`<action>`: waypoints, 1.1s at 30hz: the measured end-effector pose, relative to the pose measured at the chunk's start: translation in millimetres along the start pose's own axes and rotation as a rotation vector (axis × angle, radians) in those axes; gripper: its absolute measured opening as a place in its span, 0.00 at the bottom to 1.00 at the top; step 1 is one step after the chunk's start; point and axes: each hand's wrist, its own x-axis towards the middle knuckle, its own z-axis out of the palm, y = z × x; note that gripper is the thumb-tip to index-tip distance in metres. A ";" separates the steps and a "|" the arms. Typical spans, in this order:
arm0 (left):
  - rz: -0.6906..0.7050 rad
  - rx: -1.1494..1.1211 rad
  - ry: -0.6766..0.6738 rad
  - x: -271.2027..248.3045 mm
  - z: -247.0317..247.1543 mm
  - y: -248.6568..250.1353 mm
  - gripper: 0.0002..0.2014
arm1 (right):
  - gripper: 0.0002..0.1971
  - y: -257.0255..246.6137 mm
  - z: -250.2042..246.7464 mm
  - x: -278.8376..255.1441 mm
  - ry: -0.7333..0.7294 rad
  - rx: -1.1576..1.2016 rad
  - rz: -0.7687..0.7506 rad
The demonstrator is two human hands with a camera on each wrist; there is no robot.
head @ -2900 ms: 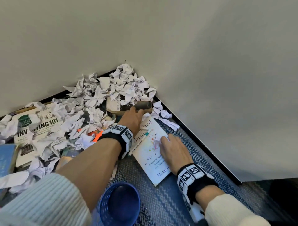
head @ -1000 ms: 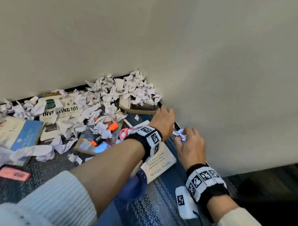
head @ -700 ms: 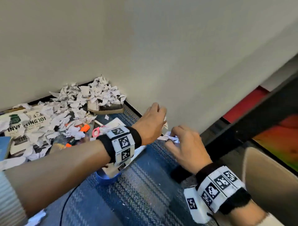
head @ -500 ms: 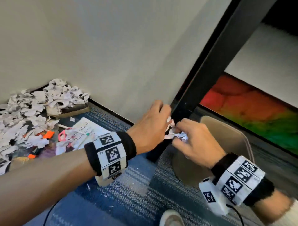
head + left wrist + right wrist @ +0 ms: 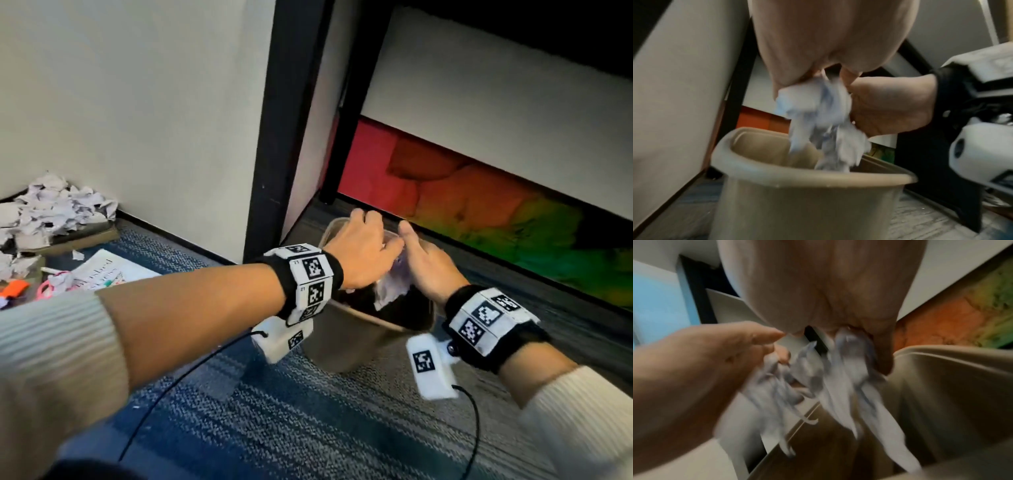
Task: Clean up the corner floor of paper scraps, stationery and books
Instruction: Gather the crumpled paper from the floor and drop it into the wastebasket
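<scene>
Both hands hover over a tan waste bin (image 5: 337, 342) standing on the carpet by a black post. My left hand (image 5: 359, 253) and right hand (image 5: 423, 265) face each other, fingers loosened. White paper scraps (image 5: 392, 286) hang and fall between the palms into the bin. In the left wrist view the scraps (image 5: 818, 121) trail blurred below the left hand (image 5: 828, 48) toward the bin rim (image 5: 777, 177), with the right hand (image 5: 890, 105) beside them. In the right wrist view the scraps (image 5: 838, 386) stream down past the left hand (image 5: 705, 361) into the bin (image 5: 951, 386).
At the far left a heap of crumpled paper (image 5: 51, 209) lies in the wall corner over a book. A white book (image 5: 106, 270), pink scissors (image 5: 51, 287) and an orange marker (image 5: 13, 287) lie nearby. A black post (image 5: 274, 137) stands left of the bin.
Both hands carried a bunch of scraps from the corner to the right, past the black post, to above the bin. Their grip has loosened and the scraps now drop.
</scene>
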 end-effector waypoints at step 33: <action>-0.975 0.436 -0.151 -397.4 -159.6 -352.8 0.15 | 0.10 -284.8 290.0 -61.5 -0.679 -0.795 -1.196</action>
